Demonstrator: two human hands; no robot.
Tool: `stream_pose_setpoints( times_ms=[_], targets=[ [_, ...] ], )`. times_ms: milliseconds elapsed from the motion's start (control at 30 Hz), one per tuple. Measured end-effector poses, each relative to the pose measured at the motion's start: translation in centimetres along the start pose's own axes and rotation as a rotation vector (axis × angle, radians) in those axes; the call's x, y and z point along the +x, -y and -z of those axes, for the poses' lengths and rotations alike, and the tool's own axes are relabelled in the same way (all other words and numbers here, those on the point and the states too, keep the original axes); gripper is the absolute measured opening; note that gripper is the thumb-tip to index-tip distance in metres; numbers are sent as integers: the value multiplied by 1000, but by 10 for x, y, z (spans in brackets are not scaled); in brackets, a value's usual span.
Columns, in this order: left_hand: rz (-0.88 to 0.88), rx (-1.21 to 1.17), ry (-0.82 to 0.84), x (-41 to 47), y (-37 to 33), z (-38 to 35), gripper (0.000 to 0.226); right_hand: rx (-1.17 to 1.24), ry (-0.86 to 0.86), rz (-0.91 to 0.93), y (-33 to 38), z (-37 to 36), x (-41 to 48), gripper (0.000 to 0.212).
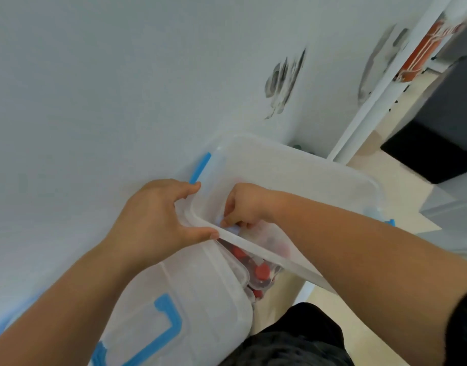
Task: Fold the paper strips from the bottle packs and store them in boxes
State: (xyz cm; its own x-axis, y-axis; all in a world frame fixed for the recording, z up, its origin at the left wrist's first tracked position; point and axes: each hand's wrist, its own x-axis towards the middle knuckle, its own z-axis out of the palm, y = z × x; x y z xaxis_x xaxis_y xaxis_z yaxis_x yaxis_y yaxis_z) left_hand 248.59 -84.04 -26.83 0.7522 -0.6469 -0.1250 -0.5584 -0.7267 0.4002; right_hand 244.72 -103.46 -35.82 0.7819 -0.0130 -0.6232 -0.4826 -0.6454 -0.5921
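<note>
A translucent plastic box lid (293, 178) with blue clips is tilted up against the white wall. My left hand (158, 220) grips its near-left corner, thumb along the rim. My right hand (244, 207) reaches under the raised lid into the box, fingers pinched on something small and pale blue that is too blurred to name. Below the lid, red bottle caps (261, 272) show inside the clear box (240, 273). No paper strip is clearly visible.
A second translucent box lid with a blue handle (169, 323) lies at the lower left, beside the open box. A white wall (95, 88) fills the left. A door frame (380, 96) and dark furniture (443, 122) stand at the right, over a beige floor.
</note>
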Motion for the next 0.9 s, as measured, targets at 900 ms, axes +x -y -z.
stream_pose_setpoints(
  times_ms=[900],
  targets=[
    [40,14,33,-5,-15,5,94,-68,-51,79,0,-12,-7,28]
  ],
)
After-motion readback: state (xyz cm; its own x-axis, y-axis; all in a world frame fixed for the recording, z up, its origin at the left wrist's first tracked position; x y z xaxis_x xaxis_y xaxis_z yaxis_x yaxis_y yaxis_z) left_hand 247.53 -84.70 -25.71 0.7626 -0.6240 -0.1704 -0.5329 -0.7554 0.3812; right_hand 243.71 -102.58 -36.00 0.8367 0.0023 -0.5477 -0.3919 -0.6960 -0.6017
